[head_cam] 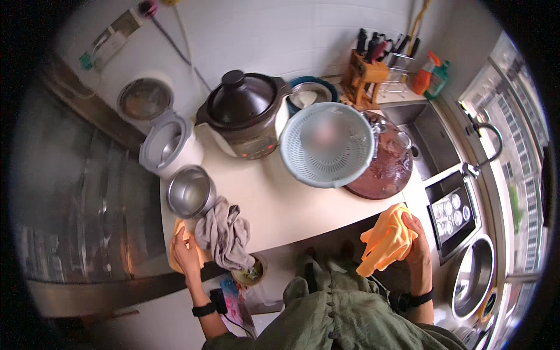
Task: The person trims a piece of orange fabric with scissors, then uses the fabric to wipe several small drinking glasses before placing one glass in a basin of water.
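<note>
In my right hand [416,236] is a crumpled orange cloth [387,240], held up in front of the counter's near edge. My left hand [187,256] grips another piece of orange cloth [173,258] at the counter's left front corner, its fingertips pinched together. A crumpled grey-brown towel [225,236] lies just right of that hand and hangs over the edge. Behind the towel stands a stainless steel bowl [190,192]. The pale countertop [262,201] stretches between both hands.
A pale blue plastic colander [302,162] overlaps a round brown cutting board [393,175]. Further back are a lidded electric stew pot [240,109], a white lidded container [175,144] and a wooden knife block [367,78]. The sink [431,127] is right; a scrap bin [251,273] stands below.
</note>
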Demonstrator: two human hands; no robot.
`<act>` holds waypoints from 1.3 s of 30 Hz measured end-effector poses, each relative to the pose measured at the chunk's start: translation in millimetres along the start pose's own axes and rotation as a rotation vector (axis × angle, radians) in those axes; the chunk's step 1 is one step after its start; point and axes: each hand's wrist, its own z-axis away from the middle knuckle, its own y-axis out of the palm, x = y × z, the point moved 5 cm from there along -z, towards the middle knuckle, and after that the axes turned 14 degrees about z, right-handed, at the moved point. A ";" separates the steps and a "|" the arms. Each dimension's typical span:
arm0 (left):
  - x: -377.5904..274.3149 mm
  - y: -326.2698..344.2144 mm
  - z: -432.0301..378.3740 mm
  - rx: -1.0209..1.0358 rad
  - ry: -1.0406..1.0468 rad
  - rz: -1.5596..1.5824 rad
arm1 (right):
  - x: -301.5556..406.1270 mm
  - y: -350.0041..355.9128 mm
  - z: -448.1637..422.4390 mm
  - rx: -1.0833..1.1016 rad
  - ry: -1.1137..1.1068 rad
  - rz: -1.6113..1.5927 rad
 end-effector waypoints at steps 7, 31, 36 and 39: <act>-147.2 147.6 26.7 0.505 0.092 0.692 | 8.1 -54.8 30.8 -0.142 -0.008 -0.193; -571.9 629.7 185.4 0.860 0.452 0.419 | 91.8 -400.7 74.0 -0.156 -0.359 -0.724; -577.2 677.2 184.4 0.823 0.471 0.616 | 113.3 -417.3 47.5 -0.195 -0.313 -0.892; -582.9 691.0 178.9 0.717 0.439 0.764 | 106.9 -425.6 9.9 -0.130 -0.351 -0.910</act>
